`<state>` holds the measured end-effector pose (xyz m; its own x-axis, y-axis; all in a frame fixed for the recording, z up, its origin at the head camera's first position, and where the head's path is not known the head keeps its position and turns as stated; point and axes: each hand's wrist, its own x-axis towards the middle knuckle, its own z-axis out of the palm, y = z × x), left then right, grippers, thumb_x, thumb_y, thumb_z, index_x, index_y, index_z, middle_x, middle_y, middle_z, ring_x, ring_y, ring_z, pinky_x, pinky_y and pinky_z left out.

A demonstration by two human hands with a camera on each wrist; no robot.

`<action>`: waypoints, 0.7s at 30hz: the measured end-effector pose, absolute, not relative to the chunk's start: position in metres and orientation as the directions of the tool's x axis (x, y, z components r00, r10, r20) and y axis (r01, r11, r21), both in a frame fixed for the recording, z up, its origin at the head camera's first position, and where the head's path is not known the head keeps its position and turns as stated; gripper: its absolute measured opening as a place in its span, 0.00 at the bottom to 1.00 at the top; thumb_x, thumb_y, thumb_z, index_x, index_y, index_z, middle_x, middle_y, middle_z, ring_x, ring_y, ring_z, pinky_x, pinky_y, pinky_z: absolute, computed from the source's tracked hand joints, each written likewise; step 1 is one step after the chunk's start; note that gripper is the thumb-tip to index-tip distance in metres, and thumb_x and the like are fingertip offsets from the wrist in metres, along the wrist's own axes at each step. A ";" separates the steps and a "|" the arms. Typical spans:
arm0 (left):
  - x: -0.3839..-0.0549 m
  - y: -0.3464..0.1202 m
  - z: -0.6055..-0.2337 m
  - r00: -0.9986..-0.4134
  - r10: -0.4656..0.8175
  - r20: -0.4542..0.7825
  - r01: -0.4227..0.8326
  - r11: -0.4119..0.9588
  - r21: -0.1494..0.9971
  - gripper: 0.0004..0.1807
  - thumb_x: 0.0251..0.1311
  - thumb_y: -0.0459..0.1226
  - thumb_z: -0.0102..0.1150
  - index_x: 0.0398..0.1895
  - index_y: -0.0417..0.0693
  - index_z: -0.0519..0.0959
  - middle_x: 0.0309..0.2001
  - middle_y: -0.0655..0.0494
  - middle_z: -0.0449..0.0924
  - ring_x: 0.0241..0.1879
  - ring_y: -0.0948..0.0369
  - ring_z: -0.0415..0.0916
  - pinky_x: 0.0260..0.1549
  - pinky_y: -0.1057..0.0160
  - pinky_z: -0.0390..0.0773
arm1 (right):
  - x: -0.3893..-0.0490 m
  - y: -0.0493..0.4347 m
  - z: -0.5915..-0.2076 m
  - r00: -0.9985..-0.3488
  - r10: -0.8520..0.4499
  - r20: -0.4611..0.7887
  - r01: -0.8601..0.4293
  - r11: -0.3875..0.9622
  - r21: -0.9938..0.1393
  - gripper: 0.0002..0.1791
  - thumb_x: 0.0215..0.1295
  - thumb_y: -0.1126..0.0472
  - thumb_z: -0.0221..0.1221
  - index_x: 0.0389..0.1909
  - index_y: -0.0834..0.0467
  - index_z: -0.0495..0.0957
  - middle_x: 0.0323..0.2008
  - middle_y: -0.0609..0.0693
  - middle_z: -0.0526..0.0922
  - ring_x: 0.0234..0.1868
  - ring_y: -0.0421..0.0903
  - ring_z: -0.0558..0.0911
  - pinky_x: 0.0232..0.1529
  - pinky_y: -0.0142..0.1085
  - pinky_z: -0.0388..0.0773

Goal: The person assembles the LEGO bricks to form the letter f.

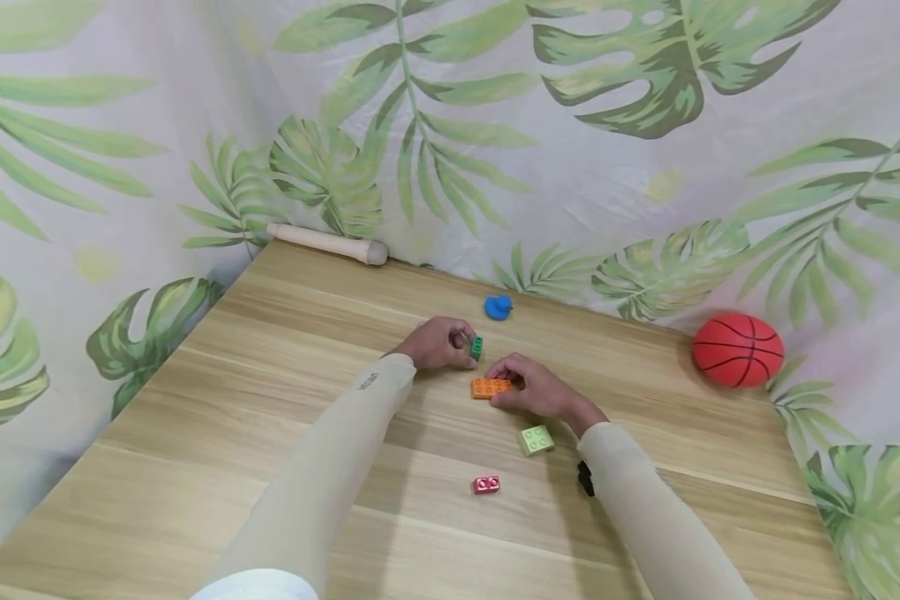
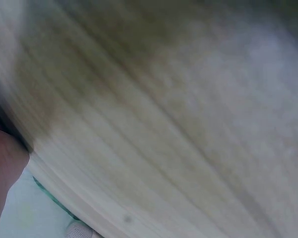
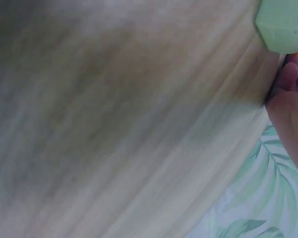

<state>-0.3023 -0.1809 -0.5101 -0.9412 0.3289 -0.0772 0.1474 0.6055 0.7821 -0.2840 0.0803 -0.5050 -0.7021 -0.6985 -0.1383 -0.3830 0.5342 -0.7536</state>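
In the head view my left hand pinches a small green toy brick between thumb and fingers. Just nearer and to the right, my right hand grips the right end of an orange toy brick with studs facing up. A pale green brick lies on the table in front of the right hand, and a small red brick lies nearer to me. In the right wrist view, the pale green brick fills the top corner above the fingers. Only the edge of my left hand shows in the left wrist view.
Behind the hands sits a blue toy duck. A red ball stands at the table's back right, and a pale rolled stick lies along the back left edge. A leaf-patterned cloth hangs behind the wooden table.
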 end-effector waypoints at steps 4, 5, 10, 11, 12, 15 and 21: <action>-0.301 -0.180 -0.508 -0.940 0.335 -0.064 0.162 0.604 0.781 0.20 0.58 0.43 0.82 0.50 0.51 0.85 0.41 0.54 0.81 0.43 0.58 0.75 0.51 0.58 0.74 | -0.284 0.086 -0.500 -0.731 -0.665 -0.155 -0.318 0.532 -0.785 0.17 0.72 0.60 0.71 0.58 0.57 0.82 0.58 0.54 0.84 0.56 0.48 0.79 0.61 0.40 0.75; -0.301 -0.180 -0.507 -0.940 0.334 -0.064 0.161 0.605 0.780 0.19 0.58 0.43 0.82 0.50 0.51 0.85 0.41 0.55 0.81 0.43 0.59 0.75 0.51 0.58 0.74 | -0.285 0.087 -0.498 -0.741 -0.655 -0.151 -0.306 0.530 -0.791 0.17 0.72 0.60 0.70 0.58 0.57 0.82 0.58 0.55 0.84 0.56 0.49 0.80 0.61 0.41 0.76; -0.302 -0.181 -0.507 -0.947 0.315 -0.068 0.149 0.616 0.774 0.19 0.57 0.44 0.83 0.48 0.53 0.85 0.40 0.58 0.80 0.41 0.60 0.74 0.48 0.60 0.72 | -0.292 0.083 -0.492 -0.802 -0.590 -0.094 -0.299 0.532 -0.792 0.18 0.75 0.60 0.68 0.61 0.60 0.82 0.58 0.57 0.86 0.59 0.53 0.82 0.65 0.49 0.78; -0.302 -0.182 -0.508 -0.948 0.311 -0.068 0.148 0.618 0.773 0.19 0.56 0.44 0.83 0.48 0.53 0.85 0.40 0.58 0.80 0.41 0.60 0.74 0.48 0.60 0.72 | -0.294 0.081 -0.491 -0.814 -0.576 -0.075 -0.304 0.532 -0.790 0.18 0.75 0.60 0.68 0.61 0.60 0.81 0.58 0.58 0.86 0.60 0.54 0.83 0.66 0.51 0.78; -0.303 -0.182 -0.509 -0.949 0.310 -0.066 0.148 0.619 0.771 0.19 0.56 0.44 0.83 0.48 0.54 0.86 0.39 0.58 0.80 0.41 0.60 0.74 0.48 0.60 0.72 | -0.295 0.079 -0.490 -0.825 -0.562 -0.059 -0.308 0.535 -0.786 0.18 0.75 0.60 0.67 0.62 0.60 0.81 0.58 0.58 0.86 0.60 0.55 0.83 0.67 0.53 0.77; -0.302 -0.183 -0.510 -0.949 0.310 -0.066 0.148 0.620 0.771 0.19 0.56 0.44 0.83 0.48 0.53 0.86 0.40 0.57 0.81 0.42 0.59 0.75 0.50 0.58 0.73 | -0.298 0.069 -0.486 -0.848 -0.530 -0.004 -0.332 0.538 -0.775 0.20 0.74 0.60 0.68 0.63 0.60 0.81 0.60 0.58 0.86 0.62 0.57 0.82 0.69 0.55 0.77; -0.302 -0.183 -0.513 -0.948 0.313 -0.059 0.160 0.629 0.761 0.19 0.56 0.45 0.83 0.45 0.53 0.85 0.39 0.59 0.82 0.41 0.61 0.74 0.48 0.60 0.72 | -0.298 0.049 -0.484 -0.844 -0.525 0.108 -0.434 0.549 -0.715 0.22 0.71 0.62 0.71 0.64 0.62 0.82 0.61 0.61 0.85 0.62 0.58 0.83 0.65 0.55 0.81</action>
